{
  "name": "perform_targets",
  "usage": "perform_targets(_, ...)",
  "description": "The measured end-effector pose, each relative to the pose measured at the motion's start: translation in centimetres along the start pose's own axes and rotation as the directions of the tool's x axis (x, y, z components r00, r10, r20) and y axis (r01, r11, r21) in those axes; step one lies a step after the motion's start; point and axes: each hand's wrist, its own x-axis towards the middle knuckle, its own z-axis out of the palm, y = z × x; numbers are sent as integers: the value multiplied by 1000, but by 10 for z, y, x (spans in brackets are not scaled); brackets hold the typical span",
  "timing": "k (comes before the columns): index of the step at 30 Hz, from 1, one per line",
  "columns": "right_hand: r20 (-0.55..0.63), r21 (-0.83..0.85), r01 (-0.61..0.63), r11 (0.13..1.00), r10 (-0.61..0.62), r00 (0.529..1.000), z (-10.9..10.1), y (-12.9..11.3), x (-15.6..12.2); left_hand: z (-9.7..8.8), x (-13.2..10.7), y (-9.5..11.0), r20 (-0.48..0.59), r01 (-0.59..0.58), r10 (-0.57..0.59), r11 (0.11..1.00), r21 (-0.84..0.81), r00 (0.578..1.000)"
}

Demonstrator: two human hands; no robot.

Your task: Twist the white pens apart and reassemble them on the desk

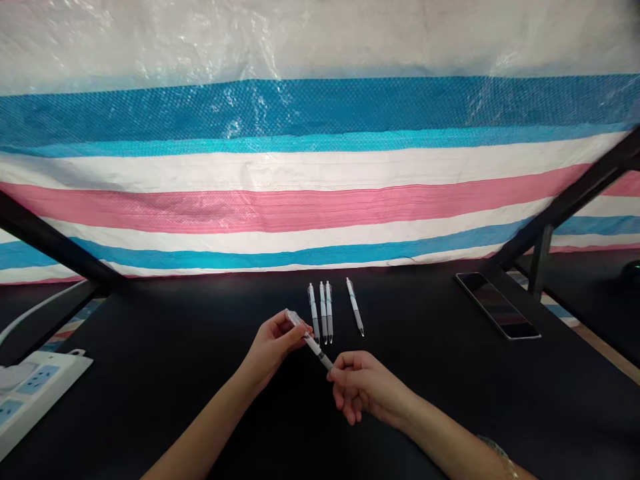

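Pen at lower centre of frame, held slantwise between both hands above black table. Left hand pinches clip end, fingers closed; right hand curled shut on tip end. Judgement: keep pull in line with barrel — steady grip, no bending. Three pens just above, fourth pen beside. Phone right, power strip lower left — open tabletop between.

No lettering, brand, number or sign can be read anywhere here. The pens lying on the worktop show only faint marks too small to make out, and the phone screen is dark.
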Motion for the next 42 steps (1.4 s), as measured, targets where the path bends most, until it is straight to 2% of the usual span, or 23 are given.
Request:
perform_targets(7,56,39,24,999,-26,998,-3,4,2,-3,1,-3,79,9,-5,998,-56,997)
perform_targets(14,-3,-20,57,998,-57,998,1,-1,-1,-2,3,-6,-57,-13,7,995,-103,998)
perform_targets(19,21,-15,12,1000,-12,1000,2,0,0,-2,2,-5,-57,-21,15,995,-97,998)
perform_targets(24,-45,-62,67,996,-70,997,1,1,0,-3,1,-6,-54,-44,39,995,-86,998)
perform_targets(29,8,-35,46,998,-46,999,1,1,0,-2,1,-5,-69,-47,41,995,-86,997)
perform_targets(33,-31,-92,81,992,-84,996,2,1,0,-2,2,-5,-77,-47,40,995,-87,996)
perform_targets(37,-2,-85,71,994,-71,997,2,1,0,-3,2,-6,-84,-44,36,994,-97,996)
perform_targets(39,-10,-92,89,992,-90,996,2,2,1,-3,2,-7,-92,-46,37,994,-98,995)
perform_targets(42,-63,-190,140,972,-155,986,1,3,4,-4,2,-8,-99,-43,34,994,-98,995)
